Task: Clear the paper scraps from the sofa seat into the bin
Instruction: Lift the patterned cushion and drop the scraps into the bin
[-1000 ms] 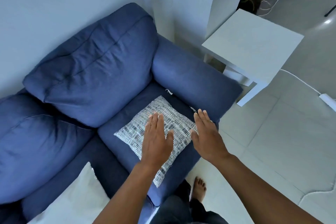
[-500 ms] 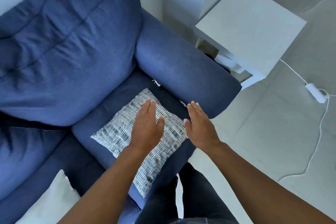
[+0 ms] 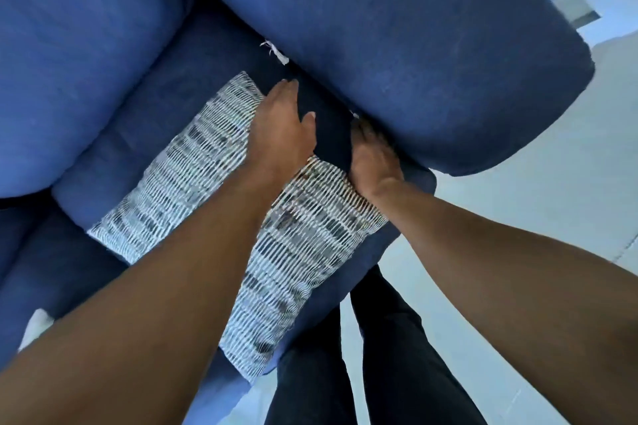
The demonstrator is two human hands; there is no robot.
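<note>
A white paper scrap (image 3: 276, 51) lies in the crease between the blue sofa seat (image 3: 221, 79) and the armrest (image 3: 414, 55). A second, smaller scrap (image 3: 355, 114) shows in the same crease nearer to me. My right hand (image 3: 374, 157) reaches into that crease with its fingers stretched out and its fingertips at the smaller scrap; the hand is blurred. My left hand (image 3: 279, 129) lies flat with straight fingers over the far edge of a black-and-white patterned cushion (image 3: 193, 183) on the seat. No bin is in view.
The sofa's back cushions (image 3: 86, 62) rise at the left. A white cushion corner (image 3: 36, 324) peeks out at the lower left. My dark-trousered legs (image 3: 345, 373) stand against the seat's front edge on a pale tiled floor (image 3: 518, 217).
My head has dropped much closer to the seat. Both hands moved forward: the right one from above the cushion into the armrest crease, the left one to the cushion's far edge.
</note>
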